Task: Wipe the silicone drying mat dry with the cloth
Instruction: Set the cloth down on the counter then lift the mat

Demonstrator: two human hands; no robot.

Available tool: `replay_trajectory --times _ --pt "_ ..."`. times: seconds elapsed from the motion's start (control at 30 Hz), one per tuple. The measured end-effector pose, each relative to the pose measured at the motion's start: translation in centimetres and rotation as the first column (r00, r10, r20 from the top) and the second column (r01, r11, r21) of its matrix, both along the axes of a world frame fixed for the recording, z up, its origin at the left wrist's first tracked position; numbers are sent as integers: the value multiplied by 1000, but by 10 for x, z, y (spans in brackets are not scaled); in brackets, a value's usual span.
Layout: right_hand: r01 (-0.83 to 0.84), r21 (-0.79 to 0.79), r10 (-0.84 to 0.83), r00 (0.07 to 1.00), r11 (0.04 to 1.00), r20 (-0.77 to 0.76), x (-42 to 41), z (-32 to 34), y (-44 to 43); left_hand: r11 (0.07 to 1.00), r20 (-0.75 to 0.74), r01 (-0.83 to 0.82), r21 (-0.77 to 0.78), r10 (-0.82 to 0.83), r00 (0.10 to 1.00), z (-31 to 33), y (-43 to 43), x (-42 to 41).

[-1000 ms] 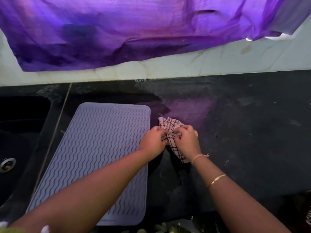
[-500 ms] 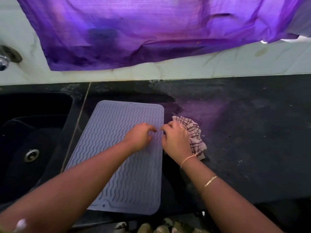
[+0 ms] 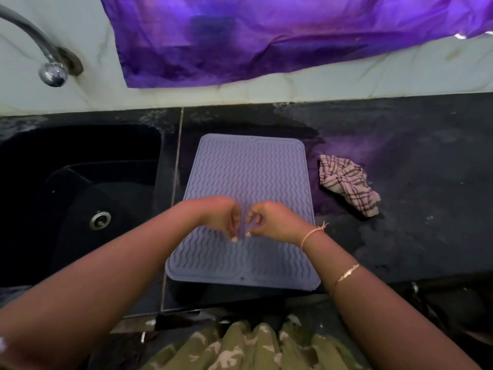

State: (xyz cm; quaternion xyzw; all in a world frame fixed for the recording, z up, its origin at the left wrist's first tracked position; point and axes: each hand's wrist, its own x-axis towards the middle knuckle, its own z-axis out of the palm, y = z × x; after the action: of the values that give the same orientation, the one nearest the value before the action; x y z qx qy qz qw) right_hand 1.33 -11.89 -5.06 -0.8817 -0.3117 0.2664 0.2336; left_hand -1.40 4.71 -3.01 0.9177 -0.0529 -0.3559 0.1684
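Mat (image 3: 250, 180) on the counter (image 3: 426, 222), sink (image 3: 80, 145) to its left.
We see the cloth (image 3: 346, 185) just right of the mat, and the tap (image 3: 52, 72) behind the sink.

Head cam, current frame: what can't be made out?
Wetness of the mat: head view, too fine to see.
Middle of the mat: hidden under left hand and right hand.
The tap: spout cut off by left edge.
The cloth: crumpled, folds hide its underside.

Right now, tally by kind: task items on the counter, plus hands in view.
Silicone drying mat: 1
Checked cloth: 1
Hands: 2 (left hand, right hand)
Total: 4
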Motion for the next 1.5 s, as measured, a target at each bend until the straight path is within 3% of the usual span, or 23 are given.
replay_trajectory --times 0.17,0.37,0.53,0.77,0.9,1.07,1.27,1.4,1.5 --pt "-7 10 8 991 1000 -136 -26 -4 13 993 -48 120 -12 -120 992 -18 11 -33" --pt "192 94 -173 968 977 -183 -38 -16 17 979 150 202 -42 -193 970 -39 20 -51" --pt "239 102 -220 960 966 -171 -40 -21 19 932 317 359 47 -354 880 -40 28 -58" --pt "260 100 -244 958 960 -148 -38 -24 22 873 478 402 277 -488 730 -45 19 -79" --pt "258 104 -238 955 960 -177 -36 -24 22 900 612 370 232 -431 663 -49 24 -87" --pt "243 115 -214 952 963 -217 -33 -20 18 896 647 387 218 -430 630 -48 27 -83" --pt "228 109 -177 919 968 -353 -30 -5 13 964 615 233 129 -262 744 -45 28 -79" --pt "34 -72 -52 961 997 -270 -18 19 8 993 606 84 87 -120 787 -28 26 -59" --pt "-130 -298 86 984 946 -156 -6 38 5 992 650 43 118 -110 752 -7 28 -43"
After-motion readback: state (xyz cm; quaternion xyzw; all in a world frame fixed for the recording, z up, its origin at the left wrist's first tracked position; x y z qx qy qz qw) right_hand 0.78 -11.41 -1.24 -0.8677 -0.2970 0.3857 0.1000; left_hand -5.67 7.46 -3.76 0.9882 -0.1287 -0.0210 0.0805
